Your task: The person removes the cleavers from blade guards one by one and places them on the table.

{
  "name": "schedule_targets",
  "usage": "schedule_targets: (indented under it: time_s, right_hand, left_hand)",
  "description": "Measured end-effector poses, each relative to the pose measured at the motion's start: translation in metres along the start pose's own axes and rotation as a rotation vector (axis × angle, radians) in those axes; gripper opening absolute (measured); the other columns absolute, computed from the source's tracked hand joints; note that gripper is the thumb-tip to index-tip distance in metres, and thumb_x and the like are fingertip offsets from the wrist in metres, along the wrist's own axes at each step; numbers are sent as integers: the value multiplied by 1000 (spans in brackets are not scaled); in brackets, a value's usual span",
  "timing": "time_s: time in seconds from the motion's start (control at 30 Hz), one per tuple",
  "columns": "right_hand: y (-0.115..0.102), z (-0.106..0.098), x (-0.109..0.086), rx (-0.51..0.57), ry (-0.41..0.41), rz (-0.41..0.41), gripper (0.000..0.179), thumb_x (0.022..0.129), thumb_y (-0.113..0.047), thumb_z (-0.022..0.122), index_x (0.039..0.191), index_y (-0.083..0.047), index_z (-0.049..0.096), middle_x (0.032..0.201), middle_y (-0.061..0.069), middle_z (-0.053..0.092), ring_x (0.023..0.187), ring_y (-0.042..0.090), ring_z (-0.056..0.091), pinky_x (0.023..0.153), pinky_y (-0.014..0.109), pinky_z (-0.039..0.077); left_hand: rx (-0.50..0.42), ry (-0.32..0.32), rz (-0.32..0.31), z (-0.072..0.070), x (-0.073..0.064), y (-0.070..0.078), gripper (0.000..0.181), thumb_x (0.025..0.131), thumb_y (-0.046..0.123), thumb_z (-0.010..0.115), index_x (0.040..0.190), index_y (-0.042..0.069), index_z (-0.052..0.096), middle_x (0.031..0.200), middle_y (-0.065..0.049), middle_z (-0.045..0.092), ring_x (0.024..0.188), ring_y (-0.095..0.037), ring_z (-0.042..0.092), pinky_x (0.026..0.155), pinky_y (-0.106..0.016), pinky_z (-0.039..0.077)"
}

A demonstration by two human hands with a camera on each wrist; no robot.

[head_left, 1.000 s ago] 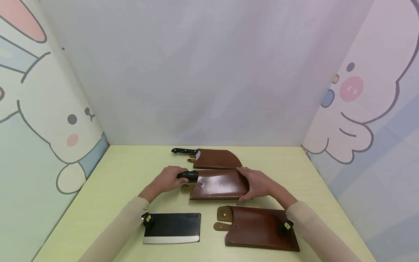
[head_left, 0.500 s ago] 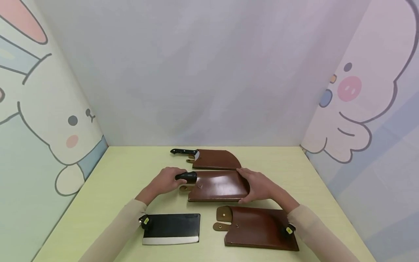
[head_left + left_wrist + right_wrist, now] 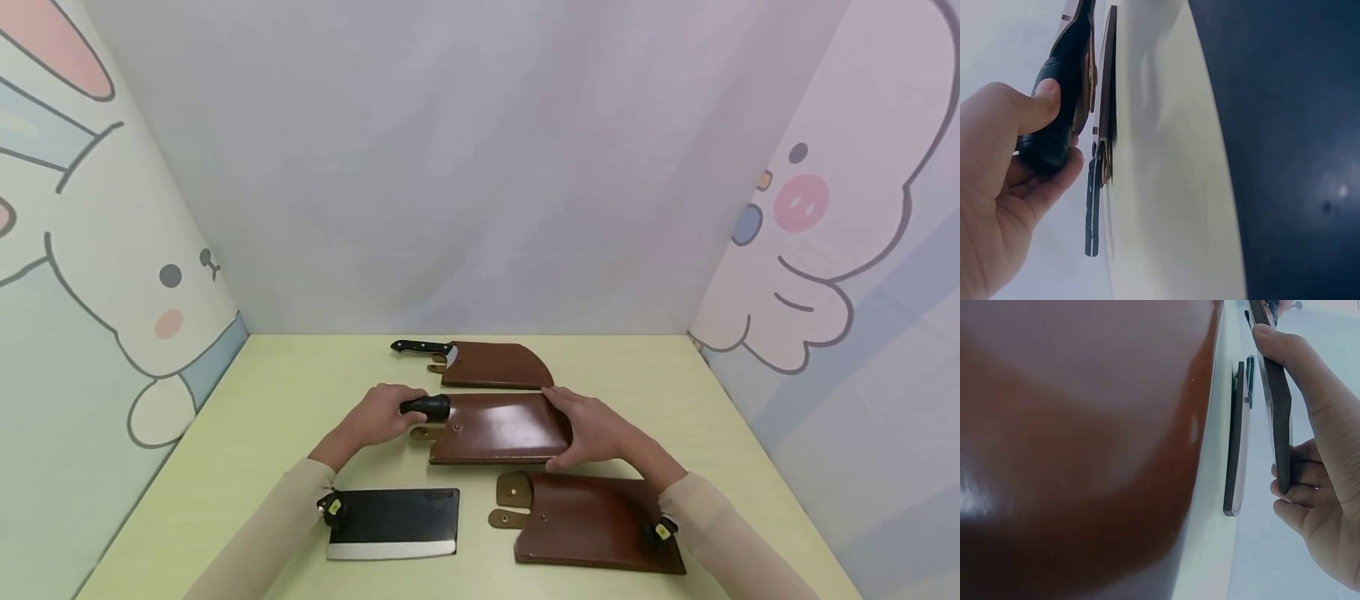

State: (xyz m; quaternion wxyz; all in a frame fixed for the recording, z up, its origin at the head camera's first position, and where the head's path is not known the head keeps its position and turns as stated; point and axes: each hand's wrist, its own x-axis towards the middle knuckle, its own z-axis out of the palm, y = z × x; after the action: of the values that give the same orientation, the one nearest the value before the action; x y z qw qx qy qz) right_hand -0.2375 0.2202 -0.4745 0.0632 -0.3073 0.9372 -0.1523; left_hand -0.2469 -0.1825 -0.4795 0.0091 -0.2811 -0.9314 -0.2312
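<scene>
Where a plain grey back wall [image 3: 465, 167] rises between side walls with a cartoon rabbit [image 3: 112, 283] on one and a pig [image 3: 813, 225] on the other, a pale yellow table [image 3: 630, 371] carries the work. On its near part lie a brown sheath [image 3: 592, 525] with its tabs undone and, to the left, a bare cleaver blade [image 3: 393, 517]; a smaller sheathed knife [image 3: 498, 365] lies at the back. Between them is the held sheath [image 3: 502, 429], raised off the tabletop as the wrist views show. The right hand [image 3: 592, 427] grips its closed end, thumb on the near edge and fingers on the far one; the left hand [image 3: 385, 414] is wrapped round the black handle [image 3: 427, 407] at its mouth. I would judge it best to keep handle and leather in one straight line, both ends level, without twisting, so the blade does not press on the seam, and to keep the loose strap [image 3: 426, 434] and bare stud [image 3: 456, 427] from snagging.
</scene>
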Motion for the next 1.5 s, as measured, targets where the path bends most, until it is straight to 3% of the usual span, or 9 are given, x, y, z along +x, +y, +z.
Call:
schedule_targets:
  time_s: [0.5, 0.77, 1.0, 1.5]
  right_hand:
    - [2, -1, -3, 14, 25, -7, 127, 65, -70, 85, 159, -2, 32, 160, 23, 37, 141, 42, 46, 105, 56, 47]
    - [6, -5, -9, 21, 31, 2, 126, 66, -71, 85, 159, -3, 33, 160, 22, 37, 144, 41, 42, 107, 57, 46]
    - [6, -6, -12, 15, 38, -17, 125, 67, -71, 84, 158, -2, 34, 160, 23, 38, 140, 42, 47, 105, 58, 47]
    - [18, -3, -26, 4, 101, -22, 124, 65, -68, 86, 157, -1, 36, 157, 25, 40, 140, 43, 46, 102, 58, 48]
  left_hand:
    - [19, 2, -16, 0, -1, -6, 28, 94, 27, 76, 118, 12, 74, 102, -1, 73, 79, -12, 57, 70, -33, 46]
    - [31, 12, -38, -6, -6, -12, 28, 94, 24, 76, 118, 11, 74, 104, -2, 74, 78, -13, 55, 72, -35, 46]
    - [32, 5, -15, -10, -8, -16, 26, 95, 24, 75, 118, 11, 74, 104, -1, 73, 79, -13, 56, 73, -35, 46]
    - [22, 50, -28, -12, -15, -19, 30, 92, 20, 78, 119, 8, 74, 108, -6, 75, 85, -16, 63, 76, -40, 51]
